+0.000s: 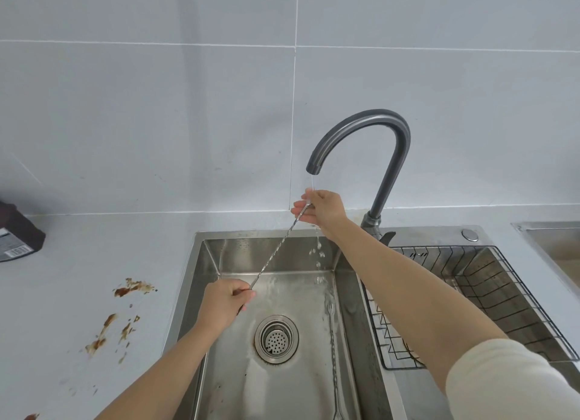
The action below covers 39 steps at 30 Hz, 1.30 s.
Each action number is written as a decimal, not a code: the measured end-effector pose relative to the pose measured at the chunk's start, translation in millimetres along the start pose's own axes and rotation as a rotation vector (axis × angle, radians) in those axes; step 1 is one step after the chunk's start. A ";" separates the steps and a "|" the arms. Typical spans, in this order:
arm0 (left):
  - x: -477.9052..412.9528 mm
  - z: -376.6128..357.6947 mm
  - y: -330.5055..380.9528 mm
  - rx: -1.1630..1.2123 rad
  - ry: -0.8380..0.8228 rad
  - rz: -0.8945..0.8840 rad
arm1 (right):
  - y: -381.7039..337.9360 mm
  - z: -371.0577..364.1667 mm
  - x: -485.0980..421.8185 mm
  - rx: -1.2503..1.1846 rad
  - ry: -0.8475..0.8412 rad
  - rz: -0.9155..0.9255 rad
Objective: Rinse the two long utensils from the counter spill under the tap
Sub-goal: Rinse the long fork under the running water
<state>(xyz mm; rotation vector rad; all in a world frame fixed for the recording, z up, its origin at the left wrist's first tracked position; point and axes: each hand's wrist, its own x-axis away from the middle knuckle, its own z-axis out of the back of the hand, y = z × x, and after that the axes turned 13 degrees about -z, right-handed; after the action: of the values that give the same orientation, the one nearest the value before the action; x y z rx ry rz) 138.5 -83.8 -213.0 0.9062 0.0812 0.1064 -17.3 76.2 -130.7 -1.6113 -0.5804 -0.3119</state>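
Slanting across the sink (208, 262), one long twisted metal utensil (276, 250) is held at both ends. The left grip (227, 299) curls round its lower end over the basin, and the right grip (320, 211) pinches its upper tip in the thin stream from the tap (364, 128), probably so that water runs down the whole shaft. The second utensil (333, 357) lies flat on the sink floor, right of the drain (276, 338), seemingly awaiting its turn, while the brown spill (131, 288) stains the surface (62, 294) at left.
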 end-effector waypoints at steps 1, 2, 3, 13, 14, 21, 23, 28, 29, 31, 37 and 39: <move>-1.7 -0.4 0.9 -0.003 -0.002 -0.006 | -0.3 0.9 0.2 -0.019 -0.018 0.005; -3.6 -0.7 2.0 -0.004 -0.004 -0.011 | -1.3 1.9 1.0 -0.033 -0.029 0.010; -5.0 -0.5 3.2 -0.004 -0.006 -0.015 | -2.5 3.5 1.8 -0.043 -0.029 0.012; -20.4 -8.7 10.4 0.017 -0.024 -0.035 | -1.6 -4.8 2.8 -0.016 -0.003 -0.023; -22.1 -8.8 11.3 0.018 -0.018 -0.040 | -1.4 -4.7 2.5 -0.014 -0.016 -0.001; -34.2 -12.4 16.1 0.090 0.028 -0.033 | -5.4 -1.4 5.0 0.018 -0.008 0.006; -36.7 -14.1 19.4 0.067 0.011 -0.058 | -7.5 -1.7 5.7 0.011 -0.005 -0.004; -46.4 -16.5 24.3 0.072 0.021 -0.072 | -9.5 2.6 5.6 0.027 -0.048 0.062; -48.6 -17.3 25.5 0.081 0.027 -0.068 | -9.4 4.4 5.8 0.022 -0.049 0.063; -52.9 -19.2 28.3 0.112 0.037 -0.055 | -8.8 6.1 5.8 0.015 -0.047 0.036; -64.8 -24.5 37.5 0.125 0.026 -0.072 | -4.6 5.2 1.2 0.078 -0.018 0.039; -67.2 -25.7 39.3 0.150 0.037 -0.070 | -4.1 6.9 0.2 0.076 -0.034 0.068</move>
<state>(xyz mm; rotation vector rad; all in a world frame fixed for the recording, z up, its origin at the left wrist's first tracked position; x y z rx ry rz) 66.6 -48.2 -196.1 1.0499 0.1567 0.0528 -20.3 83.2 -128.1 -1.5622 -0.5557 -0.2097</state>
